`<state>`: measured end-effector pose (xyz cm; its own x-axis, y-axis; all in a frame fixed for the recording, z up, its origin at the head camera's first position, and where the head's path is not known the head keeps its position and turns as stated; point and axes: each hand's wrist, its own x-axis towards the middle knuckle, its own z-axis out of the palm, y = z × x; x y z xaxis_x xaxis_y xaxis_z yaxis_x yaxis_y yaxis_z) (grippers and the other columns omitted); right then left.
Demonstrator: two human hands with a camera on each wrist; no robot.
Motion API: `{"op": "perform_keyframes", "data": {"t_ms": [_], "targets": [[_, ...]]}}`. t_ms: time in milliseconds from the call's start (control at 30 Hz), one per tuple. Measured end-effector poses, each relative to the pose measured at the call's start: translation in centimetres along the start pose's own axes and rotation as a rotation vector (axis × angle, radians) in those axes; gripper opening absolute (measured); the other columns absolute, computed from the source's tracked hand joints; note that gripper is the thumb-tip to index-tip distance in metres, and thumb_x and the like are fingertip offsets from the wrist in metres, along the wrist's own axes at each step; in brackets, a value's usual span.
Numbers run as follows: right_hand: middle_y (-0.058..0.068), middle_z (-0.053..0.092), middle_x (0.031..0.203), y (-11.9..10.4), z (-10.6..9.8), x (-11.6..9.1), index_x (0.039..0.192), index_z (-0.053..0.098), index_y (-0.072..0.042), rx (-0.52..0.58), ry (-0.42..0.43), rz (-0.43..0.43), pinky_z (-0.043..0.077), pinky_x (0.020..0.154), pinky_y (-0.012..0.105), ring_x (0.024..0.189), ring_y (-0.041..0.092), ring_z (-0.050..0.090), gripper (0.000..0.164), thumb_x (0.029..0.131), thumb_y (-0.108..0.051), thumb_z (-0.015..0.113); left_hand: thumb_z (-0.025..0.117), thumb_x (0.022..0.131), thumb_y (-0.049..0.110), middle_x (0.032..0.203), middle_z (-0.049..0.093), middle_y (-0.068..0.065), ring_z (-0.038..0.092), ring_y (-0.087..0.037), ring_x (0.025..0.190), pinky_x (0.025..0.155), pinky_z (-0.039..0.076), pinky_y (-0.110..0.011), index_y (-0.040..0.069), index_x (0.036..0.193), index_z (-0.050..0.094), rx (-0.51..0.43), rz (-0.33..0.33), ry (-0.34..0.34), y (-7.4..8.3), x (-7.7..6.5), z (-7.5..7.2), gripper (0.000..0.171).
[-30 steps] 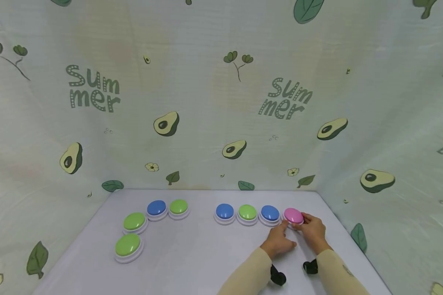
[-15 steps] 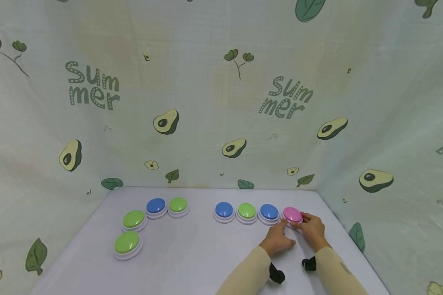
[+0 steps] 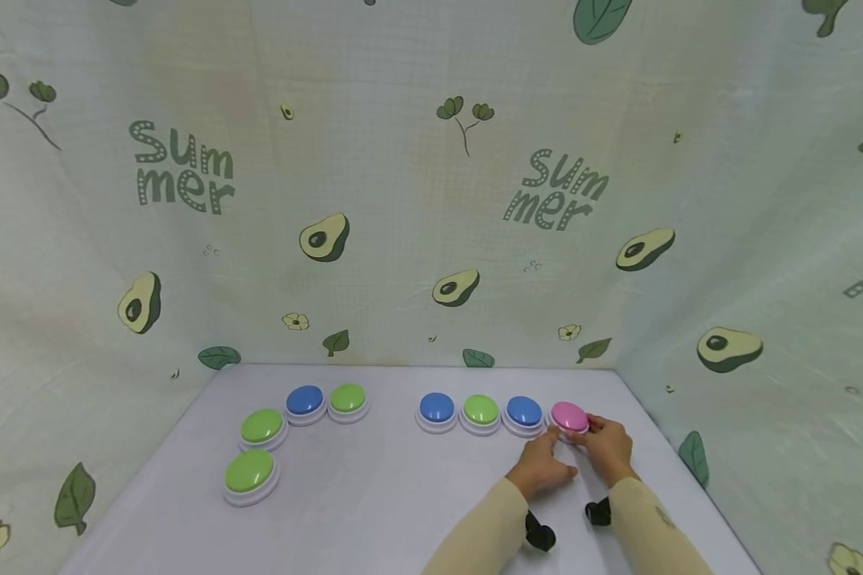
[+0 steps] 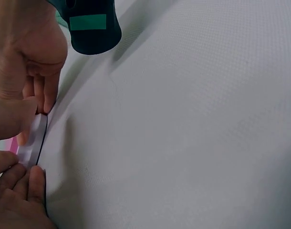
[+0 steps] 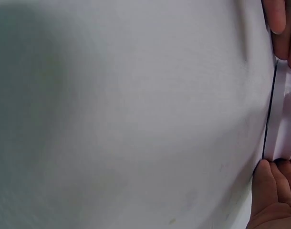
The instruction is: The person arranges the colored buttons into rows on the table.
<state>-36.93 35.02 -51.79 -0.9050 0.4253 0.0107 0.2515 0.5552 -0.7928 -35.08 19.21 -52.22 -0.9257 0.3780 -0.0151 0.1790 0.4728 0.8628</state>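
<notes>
The pink button stood on the white table, at the right-hand end of a row of four, coloured dome facing up. Its white base sat between the fingertips of both hands.

Left hand: placed at the near left side of the pink button. The fingers were extended, with the tips touching the base; the thumb stood clear of it in the head view.

Right hand: placed at the right side. The fingers bore on the base edge and the thumb lay across its front, so that the button was pinched between them.

Row, continuing leftward from the pink button: a blue button, a green button and a second blue button, set close side by side.

Second group, at the left of the table: one blue button and three green buttons, in a bent line.

A black wrist camera showed below the left hand. A printed cloth hung behind the table.
</notes>
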Motion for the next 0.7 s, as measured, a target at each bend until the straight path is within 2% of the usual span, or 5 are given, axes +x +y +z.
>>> {"op": "perform_keyframes", "data": {"t_ms": [267,400,567,700], "targets": [[0.035,0.052,0.142,0.4,0.4,-0.1,0.144,0.048,0.017,0.033,0.025,0.005,0.038,0.117,0.060,0.140,0.052,0.045,0.069,0.093,-0.015,0.081,0.086,0.084,0.020,0.155,0.056,-0.004,0.054,-0.022,0.141,0.117,0.044,-0.035,0.009,0.153,0.054,-0.058,-0.009,0.010,-0.6,0.1,0.3,0.076],[0.036,0.050,0.144,0.5,0.4,-0.2,0.146,0.045,0.017,0.042,0.013,-0.012,0.039,0.116,0.059,0.141,0.052,0.044,0.073,0.093,-0.019,0.081,0.086,0.084,0.020,0.147,0.062,-0.008,0.060,-0.025,0.134,0.113,0.048,-0.035,0.007,0.150,0.057,-0.055,0.014,0.032,-0.7,-0.1,0.1,0.073],[0.038,0.038,0.153,0.8,0.0,-0.8,0.152,0.032,0.019,0.112,-0.055,-0.023,0.036,0.119,0.058,0.146,0.052,0.037,0.085,0.097,-0.027,0.076,0.086,0.085,0.020,0.136,0.069,-0.014,0.066,-0.026,0.124,0.107,0.054,-0.036,0.005,0.144,0.063,-0.085,0.023,0.059,-1.1,-0.5,0.1,0.065],[0.040,0.034,0.154,0.9,0.3,-1.8,0.152,0.029,0.020,0.126,-0.016,-0.010,0.035,0.119,0.058,0.145,0.052,0.036,0.091,0.096,-0.033,0.077,0.084,0.085,0.017,0.130,0.071,-0.015,0.069,-0.022,0.114,0.100,0.057,-0.034,0.002,0.140,0.065,-0.117,0.049,0.083,-1.7,-0.8,0.3,0.060]]}}
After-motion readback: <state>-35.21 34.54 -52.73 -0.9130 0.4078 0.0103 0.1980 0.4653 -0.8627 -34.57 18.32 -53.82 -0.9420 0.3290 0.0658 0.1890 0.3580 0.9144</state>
